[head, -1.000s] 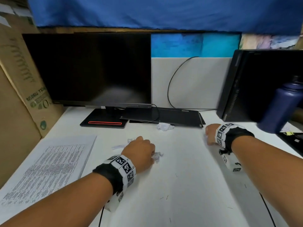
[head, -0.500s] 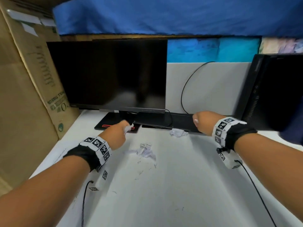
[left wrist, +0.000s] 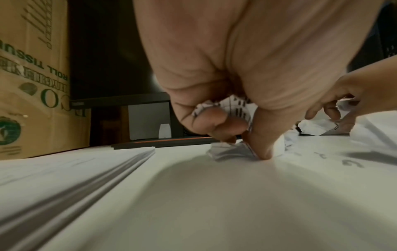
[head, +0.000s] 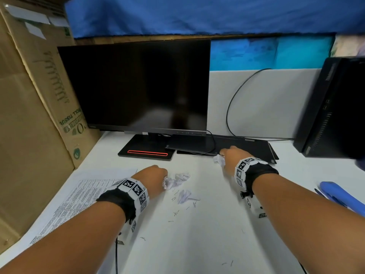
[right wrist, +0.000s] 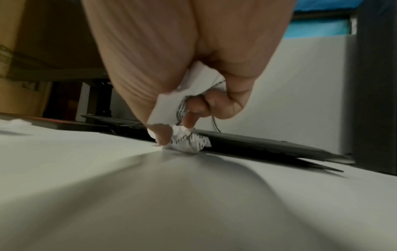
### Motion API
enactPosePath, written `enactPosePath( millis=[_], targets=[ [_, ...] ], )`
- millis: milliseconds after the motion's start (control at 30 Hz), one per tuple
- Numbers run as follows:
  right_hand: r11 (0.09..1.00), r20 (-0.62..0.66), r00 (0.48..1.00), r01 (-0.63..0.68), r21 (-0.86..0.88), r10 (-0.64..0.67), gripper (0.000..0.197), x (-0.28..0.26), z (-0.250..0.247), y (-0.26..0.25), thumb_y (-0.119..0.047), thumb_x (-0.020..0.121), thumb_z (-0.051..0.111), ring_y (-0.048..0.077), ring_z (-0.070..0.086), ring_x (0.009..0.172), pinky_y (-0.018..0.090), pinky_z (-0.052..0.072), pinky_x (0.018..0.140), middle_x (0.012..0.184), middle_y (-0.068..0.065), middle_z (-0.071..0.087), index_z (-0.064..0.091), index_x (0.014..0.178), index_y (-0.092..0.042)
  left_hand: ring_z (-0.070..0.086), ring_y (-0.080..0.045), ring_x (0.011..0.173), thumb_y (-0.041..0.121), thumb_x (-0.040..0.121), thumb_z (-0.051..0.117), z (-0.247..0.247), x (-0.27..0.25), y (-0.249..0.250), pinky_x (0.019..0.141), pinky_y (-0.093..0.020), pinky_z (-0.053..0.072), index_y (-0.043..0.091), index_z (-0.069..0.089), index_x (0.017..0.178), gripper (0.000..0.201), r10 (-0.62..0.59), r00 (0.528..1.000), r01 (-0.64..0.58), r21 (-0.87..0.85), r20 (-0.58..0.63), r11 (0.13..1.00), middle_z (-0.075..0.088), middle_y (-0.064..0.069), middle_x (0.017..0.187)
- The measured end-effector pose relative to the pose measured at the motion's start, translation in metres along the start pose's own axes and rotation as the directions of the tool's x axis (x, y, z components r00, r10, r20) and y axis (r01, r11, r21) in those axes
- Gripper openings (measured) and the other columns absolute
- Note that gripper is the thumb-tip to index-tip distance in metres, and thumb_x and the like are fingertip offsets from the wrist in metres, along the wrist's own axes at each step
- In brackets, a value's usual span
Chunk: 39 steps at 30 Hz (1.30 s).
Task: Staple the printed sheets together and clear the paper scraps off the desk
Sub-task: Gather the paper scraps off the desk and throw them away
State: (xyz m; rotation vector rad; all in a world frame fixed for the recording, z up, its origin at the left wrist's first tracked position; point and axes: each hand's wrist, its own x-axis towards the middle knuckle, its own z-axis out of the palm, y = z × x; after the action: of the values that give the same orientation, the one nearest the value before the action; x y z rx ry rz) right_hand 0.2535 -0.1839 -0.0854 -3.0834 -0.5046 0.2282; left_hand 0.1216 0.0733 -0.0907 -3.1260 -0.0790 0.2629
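The printed sheets lie flat at the desk's left, their stacked edge seen low in the left wrist view. My left hand is curled round a crumpled paper scrap and pinches another scrap against the desk. Two more scraps lie just right of it. My right hand holds a crumpled scrap in its palm and pinches another at the keyboard's front edge. A blue stapler lies at the right edge.
A dark monitor with its stand base and a black keyboard stand at the back. A cardboard box walls the left side, a black computer tower the right. Loose staples dot the white desk.
My left hand came back from near the monitor base to the scraps mid-desk. My right hand dropped to the scrap by the keyboard and closed on it. The view tilted down.
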Motion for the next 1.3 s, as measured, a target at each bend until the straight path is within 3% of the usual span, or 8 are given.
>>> enactPosePath(
  millis=[367,533,667,767,833,967,1200,1300],
  targets=[
    [0.924,-0.132,0.99,0.012,0.383,0.042,0.028,-0.031,-0.008,0.003,-0.046,0.086,0.058,0.015,0.051,0.064,0.025,0.041,0.058,0.078,-0.003,0.055,0.047,0.076,-0.022,0.058,-0.015,0.092,0.021,0.102,0.047,-0.002,-0.013,-0.007,0.077,-0.026,0.047,0.024,0.052,0.13,0.028,-0.062,0.998,0.06,-0.089,-0.024,0.994,0.068,0.002,0.117],
    [0.285,-0.128,0.989,0.104,0.953,0.067,0.015,-0.101,-0.035,-0.003,-0.022,0.085,0.06,0.017,0.042,0.055,0.025,0.029,0.048,0.075,0.002,0.049,0.061,0.1,-0.021,0.06,-0.011,0.08,0.027,0.098,0.051,-0.045,-0.05,0.009,0.07,-0.027,0.047,0.033,0.063,0.112,0.019,-0.002,0.98,-0.062,-0.315,-0.199,0.947,0.068,0.01,0.095],
    [-0.222,0.007,1.0,-0.011,0.975,-0.02,0.014,-0.171,-0.045,-0.009,-0.026,0.091,0.06,0.013,0.032,0.052,0.029,0.013,0.057,0.063,0.0,0.033,0.054,0.096,-0.015,0.042,-0.004,0.051,0.026,0.1,0.056,-0.077,-0.096,0.059,0.056,-0.029,0.033,0.023,0.059,0.075,0.025,0.005,0.963,-0.202,-0.713,-0.269,0.672,0.052,0.014,0.059],
    [-0.428,0.017,1.0,-0.021,0.904,-0.014,0.033,-0.215,-0.048,-0.032,-0.045,0.092,0.061,0.013,0.046,0.058,0.026,0.038,0.058,0.062,-0.003,0.047,0.059,0.093,-0.012,0.044,-0.011,0.059,0.025,0.099,0.056,-0.088,-0.134,0.106,0.058,-0.028,0.033,0.021,0.063,0.079,0.022,0.05,0.964,-0.257,-0.866,-0.261,0.429,0.05,0.008,0.067],
    [-0.524,-0.042,0.999,0.021,0.851,-0.027,0.039,-0.233,-0.042,-0.048,-0.048,0.095,0.055,0.014,0.07,0.083,0.037,0.054,0.089,0.089,-0.001,0.074,0.067,0.105,-0.012,0.062,-0.002,0.077,0.042,0.103,0.052,-0.086,-0.152,0.136,0.068,-0.021,0.046,0.031,0.065,0.086,0.024,0.08,0.969,-0.248,-0.932,-0.235,0.266,0.067,0.016,0.079],
    [-0.524,-0.176,0.983,0.177,0.833,0.052,0.047,-0.251,-0.035,-0.074,-0.06,0.093,0.053,0.016,0.066,0.103,0.044,0.049,0.095,0.104,-0.004,0.072,0.062,0.113,-0.018,0.046,-0.004,0.133,0.097,0.076,0.023,-0.07,-0.161,0.172,0.114,-0.04,0.041,0.05,0.048,0.128,0.075,0.096,0.945,-0.328,-0.888,-0.314,0.322,0.052,0.015,0.137],
    [-0.429,-0.197,0.98,0.192,0.883,0.033,0.071,-0.267,-0.031,-0.063,-0.073,0.082,0.058,0.02,0.065,0.108,0.052,0.048,0.098,0.108,0.006,0.067,0.059,0.118,-0.012,0.005,-0.002,0.156,0.1,0.07,0.008,-0.067,-0.167,0.182,0.128,-0.048,0.012,0.051,0.005,0.159,0.102,0.189,0.926,-0.376,-0.796,-0.325,0.474,0.018,0.025,0.164],
    [-0.242,-0.155,0.987,0.142,0.96,-0.036,0.06,-0.293,-0.035,-0.038,-0.07,0.086,0.052,0.01,0.066,0.082,0.029,0.045,0.057,0.095,-0.004,0.072,0.068,0.112,-0.019,0.008,-0.005,0.155,0.094,0.077,0.016,-0.065,-0.175,0.181,0.126,-0.044,0.018,0.047,0.007,0.16,0.095,0.308,0.906,-0.419,-0.715,-0.291,0.56,0.017,0.024,0.165]
  ],
)
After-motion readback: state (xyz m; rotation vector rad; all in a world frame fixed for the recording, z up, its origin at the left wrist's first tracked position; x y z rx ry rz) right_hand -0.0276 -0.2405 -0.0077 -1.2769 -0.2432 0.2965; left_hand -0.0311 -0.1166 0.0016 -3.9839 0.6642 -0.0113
